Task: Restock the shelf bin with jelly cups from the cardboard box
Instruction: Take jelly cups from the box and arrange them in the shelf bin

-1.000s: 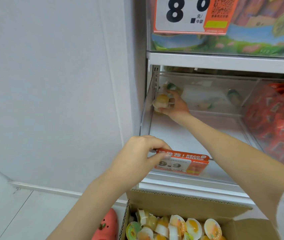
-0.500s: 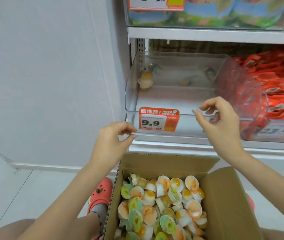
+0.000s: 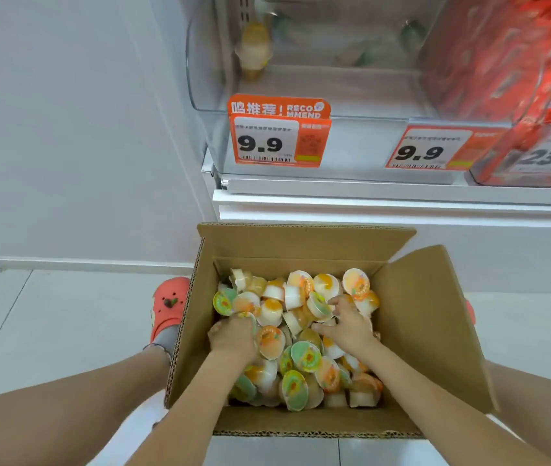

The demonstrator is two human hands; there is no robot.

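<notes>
The open cardboard box [image 3: 304,242] stands on the floor below the shelf, filled with several jelly cups [image 3: 304,356] with orange and green lids. Both my hands are down inside it. My left hand [image 3: 232,338] curls its fingers into the cups at the left side of the pile. My right hand [image 3: 348,326] curls its fingers over cups near the middle, with the thumb stretched to the left. The clear shelf bin [image 3: 206,82] above holds a couple of jelly cups [image 3: 253,55] at its back left and a few more blurred at the back.
Orange 9.9 price tags [image 3: 277,139] hang on the bin's front edge. A neighbouring bin of red packets [image 3: 516,62] is on the right. A red clog [image 3: 169,307] stands left of the box. A white wall is at the left.
My right hand left a cup at the bin's back left and drew out. Both hands then dropped from the bin's front edge into the box, and my view tilted down.
</notes>
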